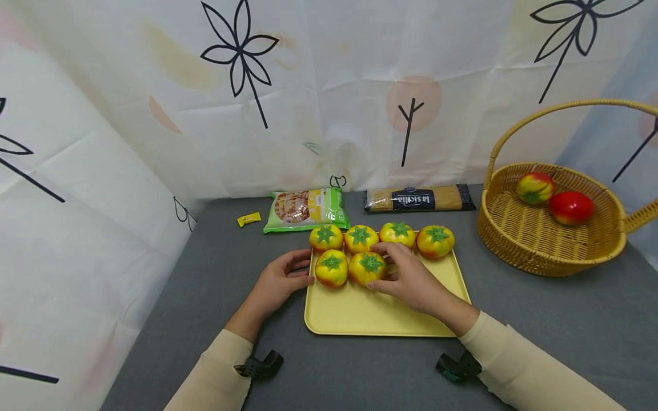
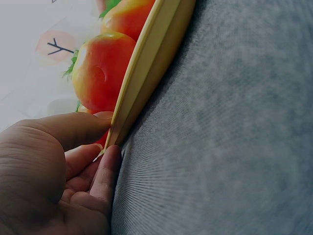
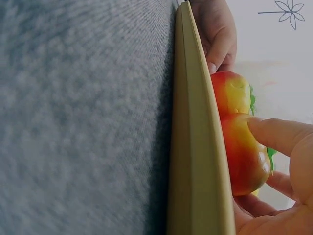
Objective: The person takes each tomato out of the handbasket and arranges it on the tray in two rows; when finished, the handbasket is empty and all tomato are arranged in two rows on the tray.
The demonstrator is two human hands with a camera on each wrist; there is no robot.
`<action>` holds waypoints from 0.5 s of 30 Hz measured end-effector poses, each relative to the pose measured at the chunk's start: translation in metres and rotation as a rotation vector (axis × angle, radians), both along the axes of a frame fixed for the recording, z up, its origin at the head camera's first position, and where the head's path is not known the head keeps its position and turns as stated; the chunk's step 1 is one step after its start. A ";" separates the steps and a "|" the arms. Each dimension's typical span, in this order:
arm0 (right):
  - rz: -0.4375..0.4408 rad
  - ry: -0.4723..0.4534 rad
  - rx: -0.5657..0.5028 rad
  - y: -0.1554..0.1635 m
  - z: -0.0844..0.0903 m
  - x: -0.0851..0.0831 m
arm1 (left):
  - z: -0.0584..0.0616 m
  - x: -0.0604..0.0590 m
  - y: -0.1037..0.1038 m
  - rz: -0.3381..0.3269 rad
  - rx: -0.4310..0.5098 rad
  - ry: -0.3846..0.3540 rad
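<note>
Tomatoes sit mid-frame on the yellow tray [image 1: 401, 319]. I see my right hand [image 1: 411, 279] curled around the front-row tomato [image 1: 367, 268]; my left hand [image 1: 280, 282] pinches the tray's left rim.

The head camera looks forward and down over both hands on the yellow tray [image 1: 380, 314]. Both wrist cameras sit low beside the grip, sighting close along the tray's rim from opposite sides.
</note>
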State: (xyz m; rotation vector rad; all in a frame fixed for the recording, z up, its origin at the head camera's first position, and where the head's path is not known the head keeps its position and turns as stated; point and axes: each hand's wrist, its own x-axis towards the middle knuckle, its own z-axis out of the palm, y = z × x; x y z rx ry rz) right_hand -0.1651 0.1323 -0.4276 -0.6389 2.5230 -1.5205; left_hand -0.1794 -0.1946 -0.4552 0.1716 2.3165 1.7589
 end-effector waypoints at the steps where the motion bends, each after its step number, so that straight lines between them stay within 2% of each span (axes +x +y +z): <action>1: 0.000 -0.003 -0.003 0.001 0.001 0.000 | 0.000 0.000 0.000 0.002 -0.001 0.001; 7: -0.007 -0.019 -0.031 0.007 0.008 0.001 | 0.001 0.000 0.000 -0.004 0.005 0.003; 15: 0.006 0.016 -0.056 0.019 0.021 0.002 | 0.001 0.000 -0.001 -0.005 0.004 -0.005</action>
